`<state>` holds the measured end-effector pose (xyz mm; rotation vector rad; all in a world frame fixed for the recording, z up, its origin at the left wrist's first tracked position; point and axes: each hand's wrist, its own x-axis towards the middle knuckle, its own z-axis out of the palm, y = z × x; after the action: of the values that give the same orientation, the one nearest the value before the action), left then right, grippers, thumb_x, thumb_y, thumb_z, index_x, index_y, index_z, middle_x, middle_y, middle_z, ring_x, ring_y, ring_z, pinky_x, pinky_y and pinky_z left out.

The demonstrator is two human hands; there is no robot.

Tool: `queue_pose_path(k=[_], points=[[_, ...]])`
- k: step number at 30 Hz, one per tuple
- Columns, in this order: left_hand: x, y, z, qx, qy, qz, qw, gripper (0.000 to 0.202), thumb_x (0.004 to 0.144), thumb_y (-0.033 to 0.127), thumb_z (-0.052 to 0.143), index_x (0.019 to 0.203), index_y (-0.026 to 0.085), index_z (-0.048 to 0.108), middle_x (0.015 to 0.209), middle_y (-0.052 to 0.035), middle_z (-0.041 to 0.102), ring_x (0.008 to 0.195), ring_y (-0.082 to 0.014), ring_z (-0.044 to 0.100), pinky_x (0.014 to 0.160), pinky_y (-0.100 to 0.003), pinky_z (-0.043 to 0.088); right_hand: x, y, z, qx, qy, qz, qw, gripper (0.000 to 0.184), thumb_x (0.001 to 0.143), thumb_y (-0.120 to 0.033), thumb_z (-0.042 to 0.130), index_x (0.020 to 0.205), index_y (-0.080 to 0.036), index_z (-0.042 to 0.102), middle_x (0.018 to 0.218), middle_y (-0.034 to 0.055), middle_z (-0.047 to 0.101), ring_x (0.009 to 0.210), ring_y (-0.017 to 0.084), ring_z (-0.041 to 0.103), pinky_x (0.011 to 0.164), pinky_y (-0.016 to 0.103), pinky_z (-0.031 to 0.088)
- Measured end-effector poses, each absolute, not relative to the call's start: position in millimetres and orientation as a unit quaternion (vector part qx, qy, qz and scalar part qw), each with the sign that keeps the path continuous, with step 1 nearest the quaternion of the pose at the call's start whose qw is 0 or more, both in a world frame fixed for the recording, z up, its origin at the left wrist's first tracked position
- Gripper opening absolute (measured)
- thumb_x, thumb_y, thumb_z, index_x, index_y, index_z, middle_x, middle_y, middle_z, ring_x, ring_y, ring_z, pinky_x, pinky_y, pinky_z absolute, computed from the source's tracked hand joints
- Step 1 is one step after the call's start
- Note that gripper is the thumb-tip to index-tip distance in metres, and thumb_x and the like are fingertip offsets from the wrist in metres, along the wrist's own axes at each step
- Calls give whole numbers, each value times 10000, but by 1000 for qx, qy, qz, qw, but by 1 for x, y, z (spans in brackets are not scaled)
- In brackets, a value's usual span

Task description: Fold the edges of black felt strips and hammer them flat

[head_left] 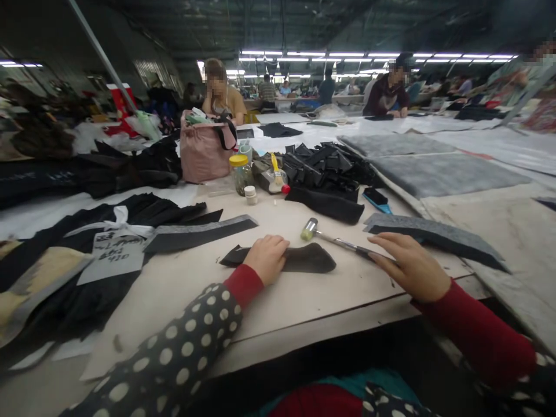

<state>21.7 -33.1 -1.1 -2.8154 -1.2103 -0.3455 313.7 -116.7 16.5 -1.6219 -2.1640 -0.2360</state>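
A dotted sleeve point(174, 347) leads to the left hand point(266, 259), laid over the black strip point(310, 259) on the table point(269, 315); the right hand point(412, 266) meets the hammer point(341, 241) (whether either grips, I cannot tell). Beyond stands a jar point(241, 178).

The pale table point(174, 307) holds a pink bag point(202, 150), a jar point(241, 179) with a yellow lid point(238, 160), a small white bottle point(251, 197), a hammer point(336, 241) and a black strip point(310, 259).

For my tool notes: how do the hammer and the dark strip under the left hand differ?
The hammer is slim with a shiny, greenish head; the dark strip is broad and blackish throughout. The left hand lies over the strip; the right hand is at the hammer's handle end.
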Motion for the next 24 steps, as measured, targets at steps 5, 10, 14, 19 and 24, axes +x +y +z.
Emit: queue_pose_path(k=[5,10,14,19,24], points=[[42,-32,3,-928,-361,-82,26,286,774,121,431,1037,177,529,971,-44,561,916,-186,481,797,-322,399,254,-109,20,-516,-821,-38,242,362,802,-331,472,1113,-154,528,1085,113,546,1009,221,475,877,366,390],[54,-31,5,-934,-349,-76,23,279,798,108,384,1024,179,531,936,-40,568,872,-177,502,787,-318,412,234,-78,6,-564,-810,-12,159,337,760,-223,485,1077,-126,543,1068,113,551,974,229,477,832,360,392],[63,-26,3,-938,-340,-71,23,277,823,111,340,1010,184,531,919,-37,569,838,-172,512,762,-310,424,235,-63,6,-591,-804,-3,67,225,744,-142,444,904,-161,601,886,80,595,840,210,515,758,324,389],[71,-19,4,-939,-337,-56,32,253,812,100,346,958,183,535,914,-32,568,798,-177,513,710,-310,433,237,-53,6,-598,-798,-1,71,426,709,-100,430,1123,-161,508,926,76,609,835,204,520,736,305,373],[71,-21,4,-941,-332,-49,33,234,800,87,367,929,178,540,914,-36,557,798,-179,493,705,-312,426,243,-50,1,-557,-825,23,89,348,691,-62,423,972,-163,601,913,66,596,834,187,490,787,294,362]])
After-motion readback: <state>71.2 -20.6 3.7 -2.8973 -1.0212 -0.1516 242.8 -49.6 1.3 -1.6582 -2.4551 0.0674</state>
